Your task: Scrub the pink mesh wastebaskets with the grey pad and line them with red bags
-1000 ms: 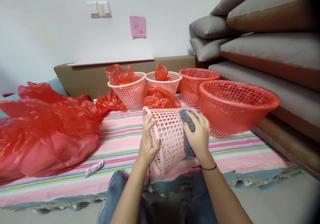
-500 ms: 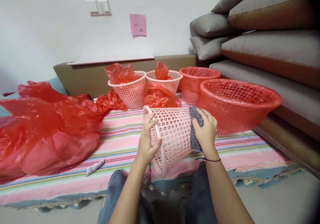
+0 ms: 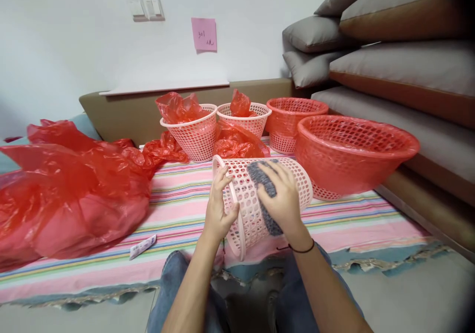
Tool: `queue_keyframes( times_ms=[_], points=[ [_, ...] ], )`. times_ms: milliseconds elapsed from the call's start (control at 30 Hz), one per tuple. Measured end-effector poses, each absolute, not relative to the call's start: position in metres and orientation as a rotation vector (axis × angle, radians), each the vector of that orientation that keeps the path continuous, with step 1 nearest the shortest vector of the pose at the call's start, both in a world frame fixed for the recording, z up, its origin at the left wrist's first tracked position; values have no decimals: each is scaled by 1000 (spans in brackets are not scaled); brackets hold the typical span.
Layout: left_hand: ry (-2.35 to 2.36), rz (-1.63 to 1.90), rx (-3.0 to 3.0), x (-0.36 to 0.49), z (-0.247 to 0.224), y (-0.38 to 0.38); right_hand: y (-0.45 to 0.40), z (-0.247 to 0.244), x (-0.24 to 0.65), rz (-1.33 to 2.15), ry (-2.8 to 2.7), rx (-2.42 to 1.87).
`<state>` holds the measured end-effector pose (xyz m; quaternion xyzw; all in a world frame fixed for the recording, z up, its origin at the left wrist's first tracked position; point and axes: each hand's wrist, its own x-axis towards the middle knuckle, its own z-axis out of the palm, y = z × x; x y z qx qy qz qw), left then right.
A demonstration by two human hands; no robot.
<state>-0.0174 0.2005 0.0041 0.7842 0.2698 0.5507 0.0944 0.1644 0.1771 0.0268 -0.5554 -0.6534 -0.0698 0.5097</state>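
Observation:
A pink plastic wastebasket (image 3: 243,194) with a mesh of round holes lies on its side in front of me, its mouth toward the left. My left hand (image 3: 219,205) grips its rim, thumb on the near side of the edge. With my right hand (image 3: 280,194) I press a dark grey cloth (image 3: 264,177) against the basket's outer wall, near the middle of its length. The basket's base end shows beyond my right hand.
Two upright pink baskets (image 3: 196,137) with red plastic bags stand behind. To the right are two baskets covered in red plastic (image 3: 352,167), beside stacked cushions (image 3: 401,71). A large red bag (image 3: 81,194) and a small packet (image 3: 143,247) lie left on the striped cloth (image 3: 174,214).
My right hand has slid the grey cloth leftward along the basket, from its base end to the middle. My left hand stays on the rim.

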Motion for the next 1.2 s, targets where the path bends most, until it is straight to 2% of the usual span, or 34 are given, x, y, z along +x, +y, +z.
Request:
queue_keyframes(
  times_ms=[233, 567, 833, 1000, 1100, 1200],
  points=[
    [782, 1651, 2348, -13, 2, 199, 203, 0, 220, -241, -1213, -1568],
    [800, 1718, 2263, -13, 3, 210, 154, 32, 127, -208, -1704, -1261],
    [830, 1591, 2416, -21, 12, 189, 202, -1, 227, -212, -1320, -1507],
    [809, 1620, 2414, -18, 11, 183, 207, -18, 248, -232, -1208, -1542],
    [803, 1706, 2261, -9, 1, 186, 205, -19, 245, -227, -1216, -1547],
    [785, 1746, 1855, -1, -11, 190, 205, -19, 243, -228, -1222, -1540]
  ],
)
